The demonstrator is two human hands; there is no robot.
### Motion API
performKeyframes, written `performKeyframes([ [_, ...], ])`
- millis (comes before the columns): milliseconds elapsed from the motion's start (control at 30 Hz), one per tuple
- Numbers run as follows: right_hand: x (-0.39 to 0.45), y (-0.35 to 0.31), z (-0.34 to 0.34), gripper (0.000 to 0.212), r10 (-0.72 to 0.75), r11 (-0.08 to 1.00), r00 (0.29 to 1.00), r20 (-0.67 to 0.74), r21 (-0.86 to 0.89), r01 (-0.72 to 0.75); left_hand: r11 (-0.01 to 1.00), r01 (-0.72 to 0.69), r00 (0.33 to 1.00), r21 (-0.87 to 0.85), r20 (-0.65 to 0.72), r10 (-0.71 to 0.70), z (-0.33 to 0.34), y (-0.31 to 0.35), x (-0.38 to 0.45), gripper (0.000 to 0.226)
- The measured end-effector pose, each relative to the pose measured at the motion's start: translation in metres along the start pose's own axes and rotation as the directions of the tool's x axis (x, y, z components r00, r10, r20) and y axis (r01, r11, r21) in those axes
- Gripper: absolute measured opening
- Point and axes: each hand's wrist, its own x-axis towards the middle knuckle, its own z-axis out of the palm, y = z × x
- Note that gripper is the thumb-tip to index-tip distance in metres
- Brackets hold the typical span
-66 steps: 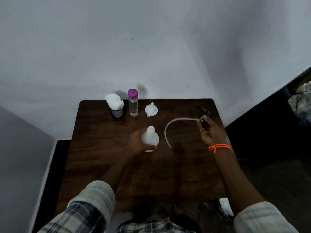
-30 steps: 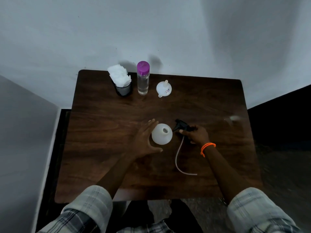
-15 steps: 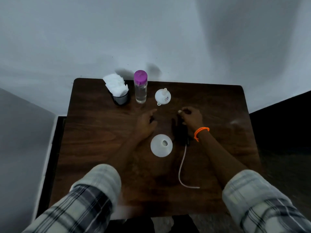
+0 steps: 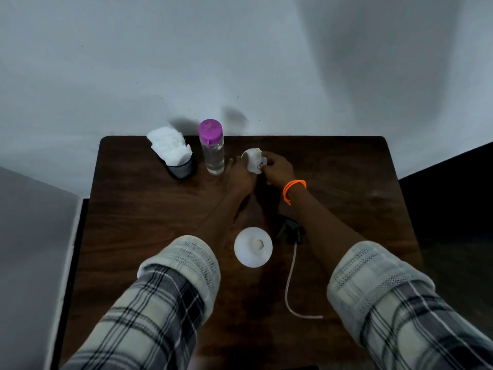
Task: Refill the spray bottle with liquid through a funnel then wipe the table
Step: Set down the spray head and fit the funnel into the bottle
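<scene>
I reached both hands to the funnel (image 4: 255, 162) at the back of the table (image 4: 346, 169).

My right hand (image 4: 277, 169) closed on the funnel's rim; my left hand (image 4: 238, 174) touched its other side, fingers loose, gripping nothing that I could tell. The funnel sat spout-up beside the water bottle (image 4: 212, 149). It looked light, stiff and slick, best pinched at the rim. The open spray bottle (image 4: 253, 251) stood nearer me, its pump head (image 4: 289, 232) lying just beside it.
</scene>
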Motion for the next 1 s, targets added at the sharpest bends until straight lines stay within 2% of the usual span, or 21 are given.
performKeyframes([
  [67, -0.007, 0.001, 0.000, 0.048, 0.008, 0.998, 1.000, -0.013, 0.066, -0.007, 0.994, 0.039, 0.999, -0.104, 0.010, -0.039, 0.000, -0.002, -0.001, 0.074],
  [100, -0.012, 0.001, -0.002, 0.047, 0.012, 0.995, 1.000, -0.026, 0.100, -0.009, 0.982, 0.066, 0.998, -0.178, 0.025, -0.062, -0.003, 0.000, -0.006, 0.074],
  [167, -0.024, 0.001, -0.006, 0.045, 0.026, 0.984, 0.999, -0.029, 0.177, -0.020, 0.940, 0.090, 0.996, -0.330, 0.015, -0.090, -0.004, 0.003, -0.020, 0.057],
  [233, -0.038, 0.000, -0.012, 0.042, 0.037, 0.966, 0.999, -0.028, 0.259, -0.028, 0.897, 0.073, 0.991, -0.435, -0.069, -0.115, -0.005, 0.007, -0.035, 0.050],
  [400, -0.087, -0.001, -0.028, 0.038, 0.017, 0.906, 0.999, -0.047, 0.423, 0.005, 0.812, 0.031, 0.959, -0.583, -0.212, -0.189, -0.014, 0.024, -0.074, 0.047],
  [500, -0.115, -0.001, -0.039, 0.035, -0.007, 0.876, 0.999, -0.033, 0.482, 0.022, 0.784, -0.050, 0.951, -0.618, -0.269, -0.151, -0.026, 0.036, -0.098, 0.050],
  [567, -0.132, -0.005, -0.049, 0.027, -0.005, 0.845, 1.000, -0.017, 0.535, 0.014, 0.779, -0.062, 0.957, -0.624, -0.260, -0.132, -0.034, 0.044, -0.114, 0.056],
  [633, -0.150, -0.009, -0.058, 0.027, 0.010, 0.800, 1.000, 0.003, 0.600, -0.009, 0.747, -0.036, 0.952, -0.664, -0.251, -0.177, -0.042, 0.050, -0.131, 0.058],
  [733, -0.169, -0.011, -0.068, 0.027, 0.026, 0.735, 0.998, 0.050, 0.676, -0.053, 0.710, -0.014, 0.957, -0.704, -0.214, -0.193, -0.049, 0.056, -0.153, 0.036],
  [900, -0.202, -0.004, -0.075, 0.020, -0.018, 0.697, 0.994, 0.104, 0.714, -0.062, 0.602, 0.119, 0.984, -0.789, 0.014, -0.176, -0.057, 0.053, -0.185, 0.024],
  [1000, -0.217, 0.000, -0.080, 0.017, 0.007, 0.683, 0.992, 0.124, 0.724, -0.095, 0.682, -0.024, 0.998, -0.731, -0.053, -0.021, -0.066, 0.043, -0.197, 0.025],
])
